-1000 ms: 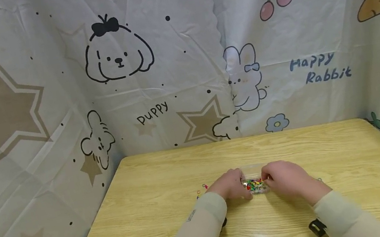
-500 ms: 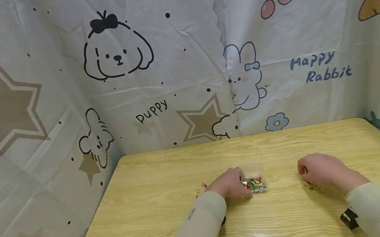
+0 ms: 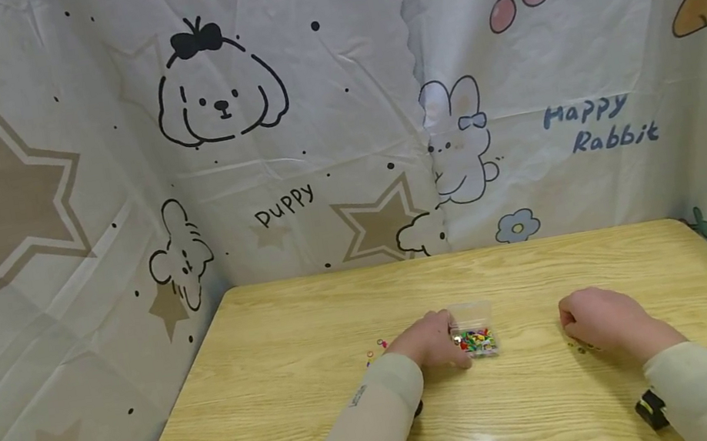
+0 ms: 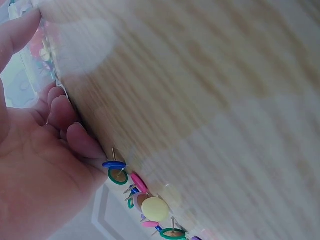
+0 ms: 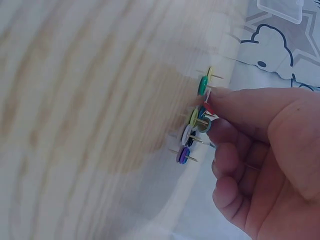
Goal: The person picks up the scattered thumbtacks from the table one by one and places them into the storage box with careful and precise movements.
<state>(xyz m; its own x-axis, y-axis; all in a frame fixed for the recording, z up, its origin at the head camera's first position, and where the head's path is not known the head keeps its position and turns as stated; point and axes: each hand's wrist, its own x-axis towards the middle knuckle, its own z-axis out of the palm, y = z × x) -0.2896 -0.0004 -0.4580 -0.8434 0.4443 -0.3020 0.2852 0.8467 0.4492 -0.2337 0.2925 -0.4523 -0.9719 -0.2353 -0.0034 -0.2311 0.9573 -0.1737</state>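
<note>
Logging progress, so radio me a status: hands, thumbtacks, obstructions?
Left hand holding clear box. Right hand at loose thumbtacks, pinch unclear. No obstruction seen between hands.

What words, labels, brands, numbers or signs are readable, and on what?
"puppy": black lettering on the white cartoon-print fabric backdrop.
"Happy Rabbit": blue lettering, two lines, same backdrop, further right.
Small dark marking on the cream fabric left sleeve: too small to read.
Nothing readable in either wrist view.
</note>
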